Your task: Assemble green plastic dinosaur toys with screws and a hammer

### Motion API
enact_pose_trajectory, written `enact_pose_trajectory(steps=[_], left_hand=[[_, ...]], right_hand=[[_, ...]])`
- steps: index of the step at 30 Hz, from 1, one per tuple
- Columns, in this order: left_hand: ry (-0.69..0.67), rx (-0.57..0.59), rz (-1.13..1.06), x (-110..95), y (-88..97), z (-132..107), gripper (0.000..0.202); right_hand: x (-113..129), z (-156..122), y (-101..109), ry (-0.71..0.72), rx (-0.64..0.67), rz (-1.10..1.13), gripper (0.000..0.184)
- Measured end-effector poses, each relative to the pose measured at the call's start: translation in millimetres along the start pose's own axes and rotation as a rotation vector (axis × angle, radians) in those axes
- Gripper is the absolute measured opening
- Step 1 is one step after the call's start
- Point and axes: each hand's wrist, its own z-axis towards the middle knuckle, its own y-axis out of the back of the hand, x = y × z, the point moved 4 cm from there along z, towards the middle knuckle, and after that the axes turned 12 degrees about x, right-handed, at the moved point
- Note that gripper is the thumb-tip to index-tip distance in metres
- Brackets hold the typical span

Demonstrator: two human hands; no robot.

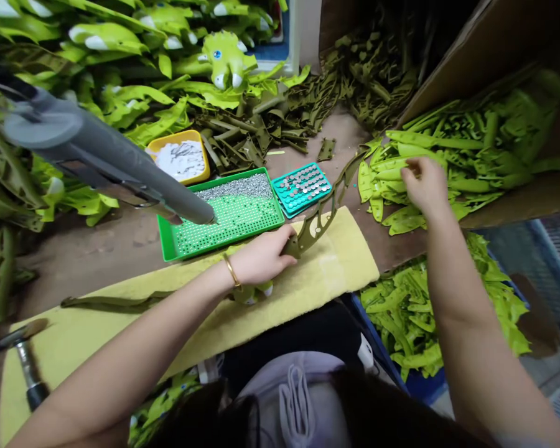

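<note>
My left hand is closed on one end of a long olive-green plastic toy part that slants up to the right over a yellow cloth mat. A small green toy piece lies under that wrist. My right hand reaches into a pile of bright green plastic parts spilling from a tilted cardboard box. Its fingers curl down onto the pieces, and what they grip is hidden.
A grey hanging power screwdriver points down over a green tray of screws. Beside it sit a teal tray of small discs and a yellow bowl. A hammer lies at left. Green dinosaur toy parts are heaped behind.
</note>
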Motion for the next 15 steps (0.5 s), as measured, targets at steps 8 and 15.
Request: enact_pose_trajectory(steps=[8, 15], left_hand=[[0.028, -0.065, -0.162, 1.9, -7.5, 7.9, 0.039], [0.042, -0.144, -0.195, -2.2, -8.3, 5.7, 0.033]], right_hand=[[-11.4, 39.7, -9.6, 0.16, 0.344, -0.449, 0.034], [11.7, -4.2, 19.8, 0.198, -0.182, 0.318, 0.039]])
